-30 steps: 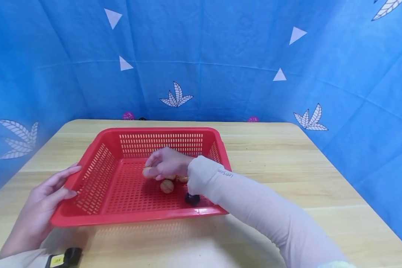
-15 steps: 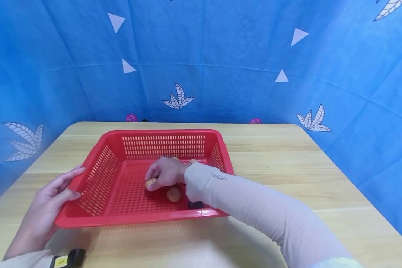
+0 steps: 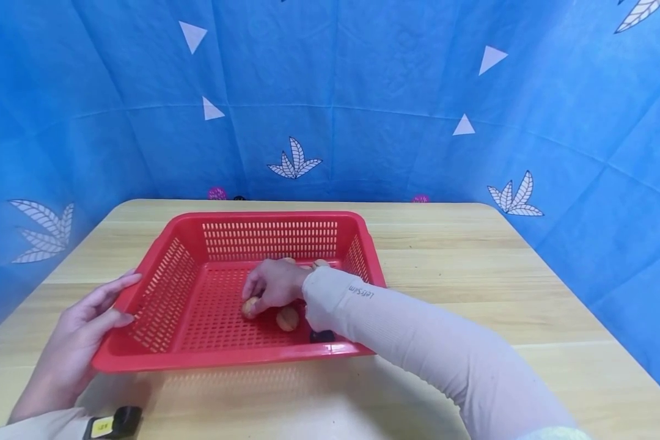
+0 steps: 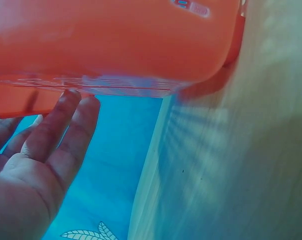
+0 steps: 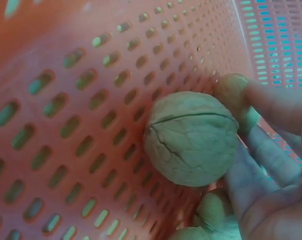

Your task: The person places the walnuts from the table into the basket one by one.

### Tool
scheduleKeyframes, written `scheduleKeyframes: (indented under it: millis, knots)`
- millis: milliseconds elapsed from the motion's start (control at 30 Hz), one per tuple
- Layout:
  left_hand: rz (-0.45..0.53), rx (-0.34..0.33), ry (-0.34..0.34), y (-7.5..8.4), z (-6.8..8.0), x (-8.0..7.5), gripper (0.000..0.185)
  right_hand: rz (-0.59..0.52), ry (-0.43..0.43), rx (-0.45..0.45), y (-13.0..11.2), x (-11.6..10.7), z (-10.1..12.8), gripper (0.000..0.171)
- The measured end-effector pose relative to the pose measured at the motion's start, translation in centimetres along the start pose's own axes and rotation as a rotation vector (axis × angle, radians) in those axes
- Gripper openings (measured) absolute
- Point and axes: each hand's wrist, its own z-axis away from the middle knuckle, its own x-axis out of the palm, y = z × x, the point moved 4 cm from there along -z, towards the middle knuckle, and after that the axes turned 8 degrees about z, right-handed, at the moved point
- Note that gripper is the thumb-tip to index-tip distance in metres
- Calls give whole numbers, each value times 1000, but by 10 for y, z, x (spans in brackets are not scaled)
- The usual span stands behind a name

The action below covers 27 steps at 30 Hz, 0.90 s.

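A red perforated basket [image 3: 269,216] stands on a wooden table [image 3: 473,275]. My right hand [image 3: 271,285] reaches into it in a pale sleeve and pinches a walnut [image 3: 249,306] low against the basket floor. In the right wrist view the walnut [image 5: 191,137] lies on the red mesh with my fingertips [image 5: 232,93] curled round it. A second walnut [image 3: 288,318] lies just right of it. My left hand [image 3: 88,318] rests with straight fingers on the basket's left rim. From the left wrist view those fingers [image 4: 56,130] touch the basket's [image 4: 116,40] outer edge.
More walnuts [image 3: 320,264] peek out behind my right hand near the basket's back right corner. A small dark object [image 3: 321,335] lies by the front wall, under my sleeve. Blue patterned cloth [image 3: 330,91] closes off the table on three sides.
My right hand has carried the walnut a little nearer and lower, down onto the basket floor. The left hand has stayed on the rim.
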Motion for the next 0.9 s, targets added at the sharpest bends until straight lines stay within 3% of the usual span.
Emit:
scheduleKeyframes:
  millis: [233, 433, 667, 700, 767, 900]
  knots:
    - [-17, -3, 0, 0, -3, -1, 51, -93, 14, 49, -3, -8, 3, 19]
    - [-67, -27, 19, 0, -5, -3, 54, -74, 100, -86, -6, -25, 0, 13]
    - [-36, -14, 12, 1, -5, -5, 53, -225, 239, -192, -12, -60, 17, 8]
    - [-53, -12, 21, 1, -5, -5, 54, -248, 260, -197, -12, -66, 23, 9]
    - [-195, -13, 80, 3, -2, -3, 57, -305, 293, -204, -9, -77, 36, 13]
    - [-430, 17, 238, 9, 4, -2, 64, -315, 401, -235, 4, -98, 70, 18]
